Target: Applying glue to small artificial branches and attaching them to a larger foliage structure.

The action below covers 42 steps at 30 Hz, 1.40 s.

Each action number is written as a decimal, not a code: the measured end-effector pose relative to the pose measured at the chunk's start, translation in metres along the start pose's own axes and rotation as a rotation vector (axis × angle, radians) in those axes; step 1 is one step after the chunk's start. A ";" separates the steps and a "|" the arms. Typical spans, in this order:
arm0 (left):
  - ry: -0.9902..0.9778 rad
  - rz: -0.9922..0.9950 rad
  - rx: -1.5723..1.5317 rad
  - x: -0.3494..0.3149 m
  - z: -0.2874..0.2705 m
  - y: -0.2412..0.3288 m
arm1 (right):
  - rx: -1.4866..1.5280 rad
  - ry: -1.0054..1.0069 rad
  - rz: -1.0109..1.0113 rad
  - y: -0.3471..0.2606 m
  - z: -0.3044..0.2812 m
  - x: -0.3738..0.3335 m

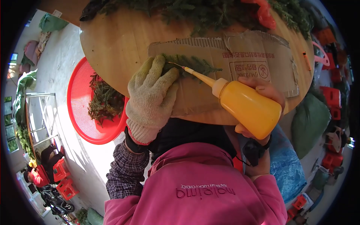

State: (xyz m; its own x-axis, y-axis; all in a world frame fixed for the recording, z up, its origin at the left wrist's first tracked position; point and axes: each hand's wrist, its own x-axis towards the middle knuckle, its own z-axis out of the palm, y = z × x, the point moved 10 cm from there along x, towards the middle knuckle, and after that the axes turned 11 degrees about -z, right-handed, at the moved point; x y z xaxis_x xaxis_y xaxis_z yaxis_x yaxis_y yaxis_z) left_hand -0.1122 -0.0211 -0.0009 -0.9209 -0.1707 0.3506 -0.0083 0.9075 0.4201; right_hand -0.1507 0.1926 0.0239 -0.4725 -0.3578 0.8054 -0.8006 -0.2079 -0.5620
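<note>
My left hand, in a pale knitted glove, rests on the cardboard with its fingertips holding the base of a small green evergreen sprig. The sprig's leafy end points right, flat on the cardboard. My bare right hand grips a yellow squeeze bottle that is tilted toward the left. Its long nozzle ends in a thin tip just over the sprig, close to the gloved fingers. Part of the right palm is hidden behind the bottle.
Flattened cardboard lies on a round wooden table. Evergreen branches and a red plastic bag lie along the far side. An orange stick-like object is at the right. A red basket with sprigs stands at lower left.
</note>
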 end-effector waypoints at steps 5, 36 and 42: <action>0.024 0.037 -0.003 0.000 0.000 0.001 | -0.031 -0.012 -0.007 -0.002 -0.004 -0.003; 0.003 -0.002 0.022 -0.004 0.003 -0.003 | -0.149 -0.045 0.011 -0.019 -0.024 0.002; -0.001 0.008 0.008 -0.003 0.003 -0.003 | -0.153 -0.038 -0.005 -0.020 -0.030 -0.001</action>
State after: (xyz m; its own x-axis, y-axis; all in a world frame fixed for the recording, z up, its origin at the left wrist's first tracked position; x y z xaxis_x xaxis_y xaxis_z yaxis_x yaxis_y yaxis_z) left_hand -0.1106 -0.0218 -0.0059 -0.9214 -0.1633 0.3525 -0.0043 0.9116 0.4110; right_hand -0.1454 0.2240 0.0404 -0.4560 -0.3918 0.7991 -0.8513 -0.0698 -0.5200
